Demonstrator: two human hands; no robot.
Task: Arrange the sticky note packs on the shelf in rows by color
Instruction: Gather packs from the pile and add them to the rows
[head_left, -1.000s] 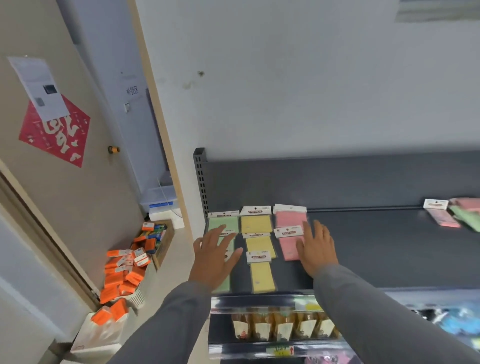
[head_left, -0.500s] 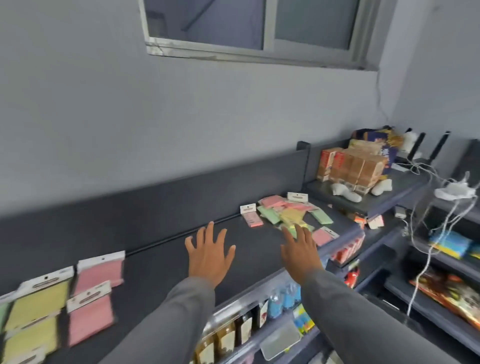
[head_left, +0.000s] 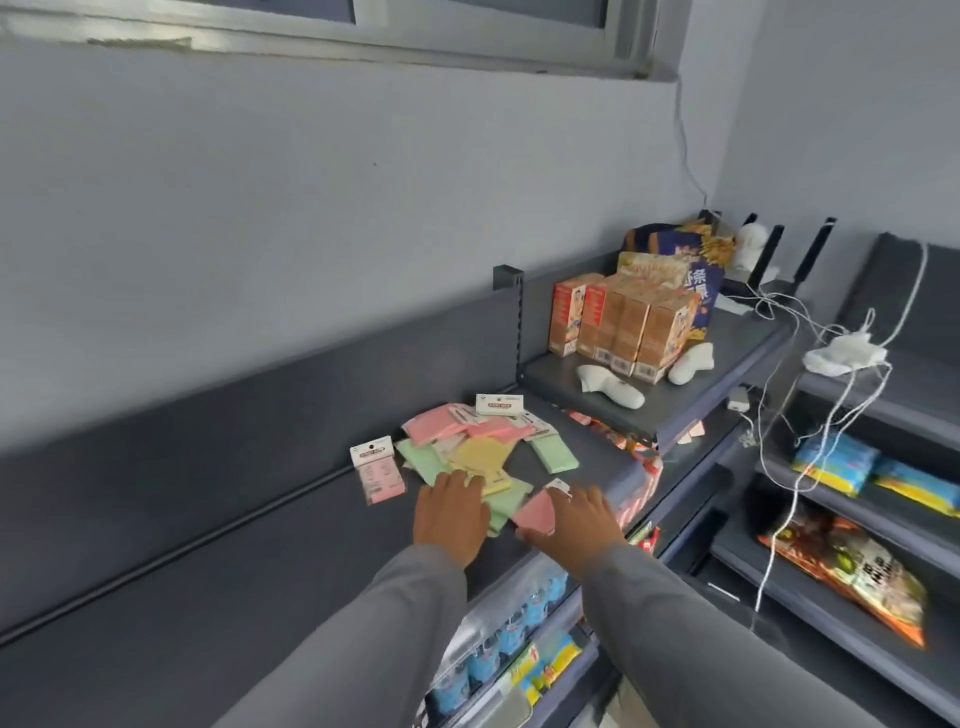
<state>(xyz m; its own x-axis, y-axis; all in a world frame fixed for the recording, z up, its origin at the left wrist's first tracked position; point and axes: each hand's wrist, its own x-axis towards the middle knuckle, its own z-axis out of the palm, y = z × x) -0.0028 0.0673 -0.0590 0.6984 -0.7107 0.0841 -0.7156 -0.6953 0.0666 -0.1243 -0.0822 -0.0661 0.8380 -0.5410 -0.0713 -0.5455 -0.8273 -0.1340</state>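
A loose heap of sticky note packs (head_left: 478, 447) in pink, green and yellow lies on the dark grey shelf (head_left: 218, 545). One pink pack (head_left: 378, 474) lies apart at the heap's left. My left hand (head_left: 451, 514) reaches flat over the near edge of the heap, fingers straight, above green and yellow packs. My right hand (head_left: 574, 522) lies flat with straight fingers over a pink pack (head_left: 535, 512) at the heap's near right corner. Whether either hand touches a pack I cannot tell. The sorted rows are out of view.
Right of the heap, a raised shelf (head_left: 691, 384) holds orange cartons (head_left: 621, 325), snack bags and white socks. White cables (head_left: 810, 374) hang across the shelves at the right. Bottles (head_left: 498, 639) and packets fill the shelf below.
The view has swung right from the sorted rows to the heap. Both hands have travelled right along the shelf and now hover at the heap's near edge.
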